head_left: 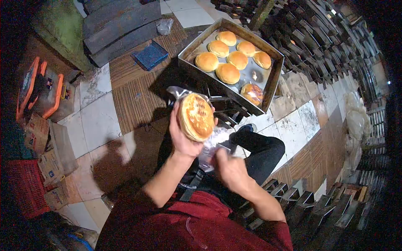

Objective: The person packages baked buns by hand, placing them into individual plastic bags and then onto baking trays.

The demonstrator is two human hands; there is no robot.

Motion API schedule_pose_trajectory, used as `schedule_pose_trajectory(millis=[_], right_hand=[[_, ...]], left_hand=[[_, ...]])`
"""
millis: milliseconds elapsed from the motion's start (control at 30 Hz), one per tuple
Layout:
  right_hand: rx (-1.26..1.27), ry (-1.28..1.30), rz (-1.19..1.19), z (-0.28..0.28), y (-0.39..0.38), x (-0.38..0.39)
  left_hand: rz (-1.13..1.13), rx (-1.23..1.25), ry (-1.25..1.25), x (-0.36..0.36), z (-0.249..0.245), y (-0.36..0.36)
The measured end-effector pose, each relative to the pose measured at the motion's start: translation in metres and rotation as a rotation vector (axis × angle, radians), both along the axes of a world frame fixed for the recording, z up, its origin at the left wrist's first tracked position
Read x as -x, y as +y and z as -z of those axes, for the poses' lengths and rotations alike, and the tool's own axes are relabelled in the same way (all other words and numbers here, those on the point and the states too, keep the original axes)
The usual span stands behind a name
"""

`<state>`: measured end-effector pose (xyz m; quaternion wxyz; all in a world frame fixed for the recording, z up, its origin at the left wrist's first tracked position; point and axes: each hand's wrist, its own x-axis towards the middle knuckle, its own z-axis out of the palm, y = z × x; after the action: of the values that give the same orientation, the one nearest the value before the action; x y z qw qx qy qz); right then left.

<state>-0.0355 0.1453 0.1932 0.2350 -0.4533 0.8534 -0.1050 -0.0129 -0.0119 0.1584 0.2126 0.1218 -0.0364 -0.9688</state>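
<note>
My left hand [184, 140] is wrapped round a round bun [197, 117] with a shiny browned top, tilted up towards me. A clear plastic piece [181, 90] shows just behind the bun. Lower and to the right, my right hand [231, 169] is closed, with its fingers blurred. Clear plastic bags [206, 160] lie over my lap against its fingertips, and it appears to pinch one. Beyond both hands stands a metal tray [274, 85] with several golden buns [228, 73]. One bun [251, 94] at the tray's near corner has a shiny, plastic-like glare.
Dark metal racks or tins [310, 37] are stacked at the right. A blue basket [150, 55] lies on the tiled floor [98, 121]. Orange-handled boxes [46, 90], cardboard cartons [51, 167] and a red crate [25, 188] stand at the left.
</note>
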Motion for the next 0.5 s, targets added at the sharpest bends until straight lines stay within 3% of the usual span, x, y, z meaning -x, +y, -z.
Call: schedule_pose_trajectory(millis=[33,67,100,133,167,233,300,333,367,400,433,467,500], right_hand=[[0.061,-0.464,-0.157,-0.008,0.005,0.000],[-0.067,-0.728,-0.489,-0.024,0.008,-0.010],[0.108,-1.087,-0.753,-0.031,0.011,-0.021],[-0.054,-0.996,-0.804,-0.046,0.010,-0.016],[-0.218,-0.905,-0.848,-0.057,0.013,-0.007],[0.394,-0.332,-0.246,-0.043,0.025,0.019],[0.808,0.004,0.223,-0.022,0.009,0.044],[0.914,-0.255,0.343,-0.003,0.010,0.051],[1.005,-0.522,0.461,0.009,0.010,0.054],[1.037,-0.818,0.666,0.004,0.006,0.051],[1.062,-1.012,0.734,0.013,0.000,0.047],[0.822,-1.335,0.939,0.005,0.001,0.037],[0.708,-1.550,0.762,0.035,0.003,0.033]], left_hand=[[-0.003,0.000,-0.001,0.004,0.000,-0.006],[-0.093,-0.033,-0.083,0.009,0.002,-0.017],[-0.182,-0.064,-0.166,0.012,0.005,-0.027],[-0.275,0.050,-0.105,0.013,0.012,-0.039],[-0.286,0.006,-0.134,0.013,0.018,-0.053],[-0.226,0.017,-0.185,0.007,-0.001,-0.040],[0.162,-0.049,-0.045,-0.017,-0.044,0.008],[0.396,-0.123,-0.103,-0.032,-0.041,0.038],[0.947,-0.199,0.065,-0.061,-0.009,0.059],[1.083,0.281,0.282,-0.079,-0.045,0.064],[1.070,0.970,0.715,-0.087,-0.050,0.052],[1.055,0.874,0.892,-0.091,-0.065,0.036],[1.084,0.791,0.953,-0.089,-0.062,0.007]])
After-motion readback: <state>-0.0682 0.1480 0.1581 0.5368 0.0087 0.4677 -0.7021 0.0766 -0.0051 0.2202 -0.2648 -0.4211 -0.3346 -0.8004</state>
